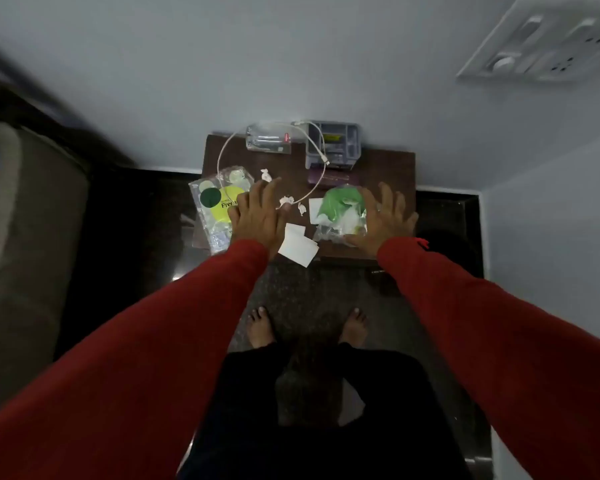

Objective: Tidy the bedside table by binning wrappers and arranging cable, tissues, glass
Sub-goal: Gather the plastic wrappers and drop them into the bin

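Wrappers (342, 216) and scraps strewn across bedside table (388, 168), cable (229, 147) looped toward grey organiser (333, 145). Left hand (257, 216) spread flat, fingers straight, over yellow-green packet (215, 209); right hand (381, 220) likewise wide beside green wrapper, gripping nothing. Probably poised to gather litter.

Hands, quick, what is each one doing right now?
Left hand: open, fingers spread, holding nothing.
Right hand: open, fingers spread beside the green packet, holding nothing.
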